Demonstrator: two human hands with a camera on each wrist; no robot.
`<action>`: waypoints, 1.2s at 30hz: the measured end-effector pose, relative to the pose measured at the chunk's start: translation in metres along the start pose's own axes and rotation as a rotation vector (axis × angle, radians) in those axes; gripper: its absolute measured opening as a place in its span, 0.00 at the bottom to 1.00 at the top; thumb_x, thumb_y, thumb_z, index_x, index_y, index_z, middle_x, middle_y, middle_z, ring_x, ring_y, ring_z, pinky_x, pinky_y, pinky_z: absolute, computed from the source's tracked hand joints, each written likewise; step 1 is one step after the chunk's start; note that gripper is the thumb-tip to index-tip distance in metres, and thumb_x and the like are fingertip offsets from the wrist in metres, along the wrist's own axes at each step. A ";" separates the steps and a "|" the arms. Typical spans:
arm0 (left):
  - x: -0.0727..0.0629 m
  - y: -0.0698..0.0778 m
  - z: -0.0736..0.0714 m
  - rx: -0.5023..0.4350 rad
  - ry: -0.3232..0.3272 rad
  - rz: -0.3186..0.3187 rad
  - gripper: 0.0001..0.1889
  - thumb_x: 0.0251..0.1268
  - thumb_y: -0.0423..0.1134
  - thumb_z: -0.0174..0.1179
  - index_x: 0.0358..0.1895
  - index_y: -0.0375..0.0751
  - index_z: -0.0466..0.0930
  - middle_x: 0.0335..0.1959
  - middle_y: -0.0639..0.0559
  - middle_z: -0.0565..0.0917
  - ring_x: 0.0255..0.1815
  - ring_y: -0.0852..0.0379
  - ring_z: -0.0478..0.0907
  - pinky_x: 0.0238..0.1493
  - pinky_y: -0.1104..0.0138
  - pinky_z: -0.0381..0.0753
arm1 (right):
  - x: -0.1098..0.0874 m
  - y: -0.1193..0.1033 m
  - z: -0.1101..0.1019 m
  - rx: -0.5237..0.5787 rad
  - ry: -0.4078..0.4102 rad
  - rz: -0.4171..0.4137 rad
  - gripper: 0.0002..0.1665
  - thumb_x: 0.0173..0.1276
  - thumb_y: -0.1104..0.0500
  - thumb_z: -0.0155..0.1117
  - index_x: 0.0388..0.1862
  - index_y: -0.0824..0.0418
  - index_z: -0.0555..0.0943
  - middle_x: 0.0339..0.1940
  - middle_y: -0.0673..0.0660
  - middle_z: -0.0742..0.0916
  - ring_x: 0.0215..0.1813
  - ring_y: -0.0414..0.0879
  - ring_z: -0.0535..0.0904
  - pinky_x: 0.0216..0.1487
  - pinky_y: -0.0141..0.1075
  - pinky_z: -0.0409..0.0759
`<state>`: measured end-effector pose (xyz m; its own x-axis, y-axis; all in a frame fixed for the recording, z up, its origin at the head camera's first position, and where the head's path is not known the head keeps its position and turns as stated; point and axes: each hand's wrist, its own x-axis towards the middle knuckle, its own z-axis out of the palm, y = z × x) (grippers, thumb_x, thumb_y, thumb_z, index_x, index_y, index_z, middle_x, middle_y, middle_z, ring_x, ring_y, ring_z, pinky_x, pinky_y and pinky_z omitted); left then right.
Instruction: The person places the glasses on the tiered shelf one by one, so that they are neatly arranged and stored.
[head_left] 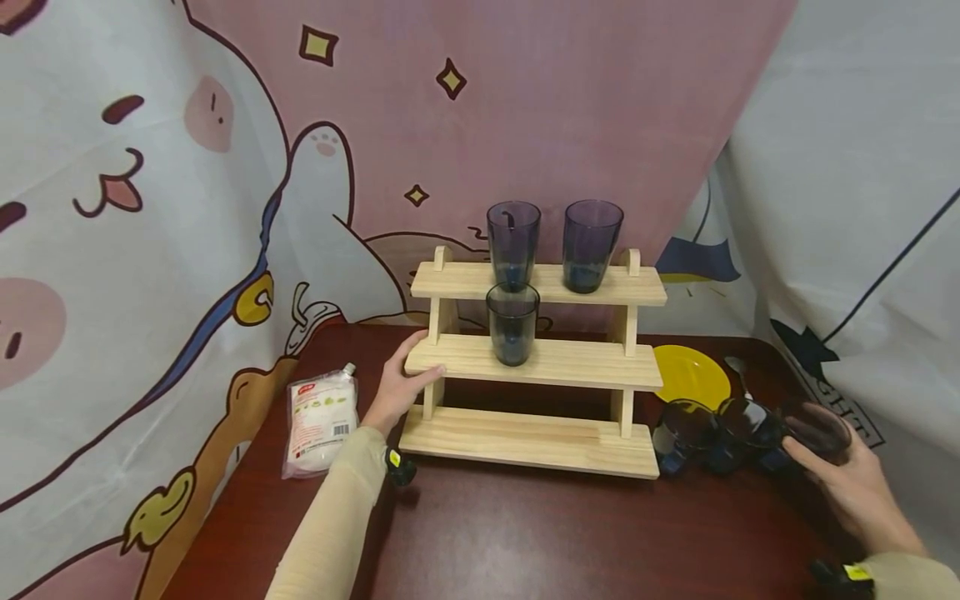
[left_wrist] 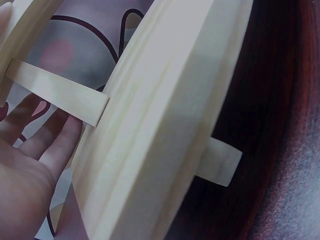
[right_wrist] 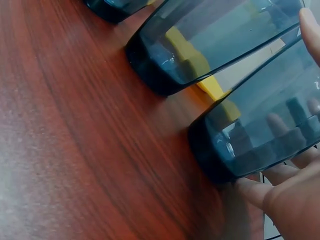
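A three-tier wooden shelf stands on the table. My left hand grips the left end of its middle tier, thumb over the board. In the left wrist view, that hand's fingers reach behind a wooden upright. Over at the right, my right hand holds the outermost dark tinted glass, thumb and fingers around its side. The right wrist view shows this glass with its base close to the tabletop. Two similar glasses, a middle one and a left one, stand beside it.
Two tinted glasses, one left and one right, stand on the top tier; another glass is on the middle tier. Behind the right-hand glasses lie a yellow plate and a spoon. A white packet lies left.
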<state>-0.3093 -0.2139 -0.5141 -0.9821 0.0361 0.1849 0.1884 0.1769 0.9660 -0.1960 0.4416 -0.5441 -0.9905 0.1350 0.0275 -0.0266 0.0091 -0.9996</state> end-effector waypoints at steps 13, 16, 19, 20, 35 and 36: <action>0.001 0.004 -0.001 -0.021 -0.024 -0.041 0.41 0.66 0.39 0.75 0.80 0.59 0.67 0.82 0.52 0.65 0.81 0.48 0.60 0.78 0.46 0.61 | -0.022 0.004 0.006 0.093 0.198 -0.003 0.46 0.72 0.71 0.69 0.82 0.40 0.66 0.53 0.35 0.79 0.44 0.23 0.80 0.34 0.23 0.80; 0.002 0.003 -0.001 -0.012 -0.020 -0.034 0.41 0.66 0.39 0.75 0.80 0.60 0.67 0.81 0.53 0.65 0.81 0.49 0.60 0.78 0.47 0.60 | -0.027 -0.001 0.009 0.150 0.253 -0.016 0.44 0.72 0.73 0.68 0.79 0.41 0.69 0.53 0.34 0.81 0.44 0.25 0.81 0.32 0.23 0.80; 0.001 0.002 -0.001 -0.009 -0.012 -0.023 0.40 0.66 0.41 0.75 0.79 0.64 0.67 0.81 0.56 0.66 0.80 0.51 0.61 0.78 0.48 0.60 | -0.033 -0.008 0.011 0.246 0.274 -0.050 0.41 0.72 0.76 0.64 0.77 0.45 0.72 0.53 0.36 0.84 0.45 0.27 0.84 0.34 0.24 0.82; 0.001 0.002 0.000 -0.009 -0.010 -0.020 0.40 0.66 0.42 0.75 0.79 0.65 0.67 0.81 0.56 0.66 0.80 0.51 0.61 0.78 0.48 0.60 | -0.034 -0.011 0.012 0.270 0.278 -0.065 0.40 0.72 0.77 0.63 0.76 0.46 0.73 0.53 0.36 0.85 0.45 0.28 0.84 0.33 0.24 0.83; 0.001 -0.002 0.000 0.038 0.013 0.011 0.39 0.64 0.48 0.77 0.76 0.70 0.70 0.80 0.60 0.66 0.82 0.51 0.59 0.78 0.43 0.59 | -0.044 -0.067 0.022 0.520 0.038 -0.402 0.32 0.72 0.85 0.46 0.69 0.66 0.77 0.56 0.55 0.90 0.50 0.41 0.89 0.44 0.29 0.86; 0.001 -0.002 0.000 0.037 0.013 0.009 0.39 0.64 0.48 0.77 0.76 0.70 0.70 0.80 0.61 0.66 0.81 0.51 0.60 0.78 0.43 0.60 | -0.044 -0.073 0.024 0.494 0.026 -0.412 0.33 0.72 0.85 0.46 0.70 0.66 0.77 0.56 0.55 0.89 0.51 0.41 0.89 0.45 0.28 0.86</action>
<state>-0.3108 -0.2142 -0.5155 -0.9802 0.0248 0.1963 0.1970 0.2126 0.9571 -0.1541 0.4117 -0.4729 -0.8822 0.2415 0.4042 -0.4697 -0.3909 -0.7916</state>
